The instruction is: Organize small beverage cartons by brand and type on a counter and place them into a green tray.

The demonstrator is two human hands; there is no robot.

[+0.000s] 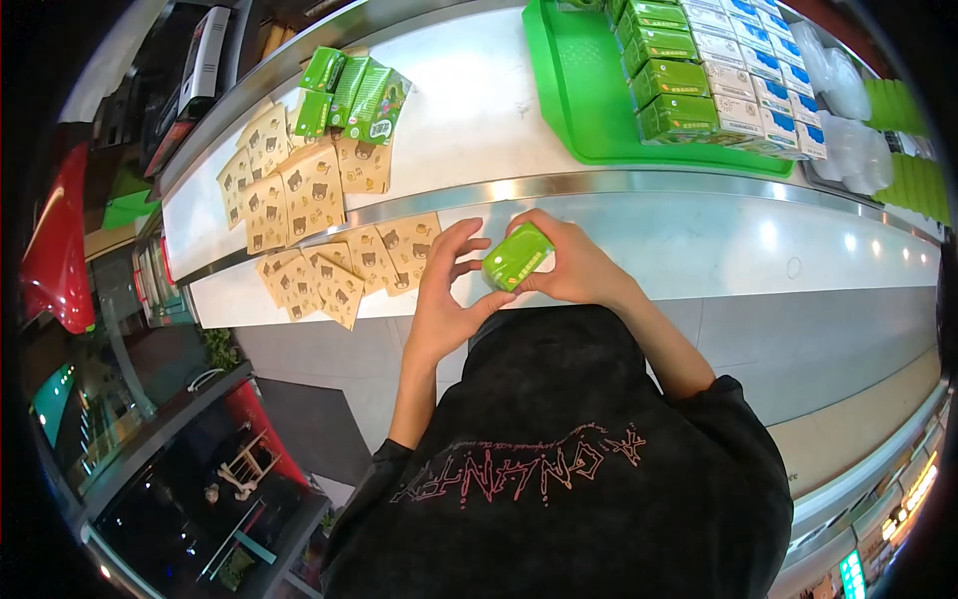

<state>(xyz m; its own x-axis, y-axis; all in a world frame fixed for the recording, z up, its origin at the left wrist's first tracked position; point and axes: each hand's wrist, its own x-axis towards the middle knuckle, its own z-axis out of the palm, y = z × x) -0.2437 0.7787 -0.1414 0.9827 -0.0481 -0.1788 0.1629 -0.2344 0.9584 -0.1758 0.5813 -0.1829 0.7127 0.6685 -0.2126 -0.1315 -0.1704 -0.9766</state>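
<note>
My right hand (pixel 572 262) grips a small green drink carton (pixel 518 256) with printed writing, above the lower ledge of the white counter. My left hand (pixel 453 288) is at the carton's left side, fingers curved and apart; its thumb reaches the carton's lower end, and whether it touches is hard to tell. To the left, patterned brown paper bags (pixel 314 191) with bear prints lie overlapped on the upper counter, and more paper bags (pixel 333 281) lie on the lower ledge. Several green cartons (pixel 348 93) rest against one another on the upper bags.
A green plastic tray (pixel 569 127) at the upper right holds rows of green cartons (pixel 677 116) and white-and-blue cartons (pixel 775 127). Beyond it are clear plastic containers (pixel 853 150) and stacked green items (pixel 913 187). A metal edge strip (pixel 569 183) divides the counter's two levels.
</note>
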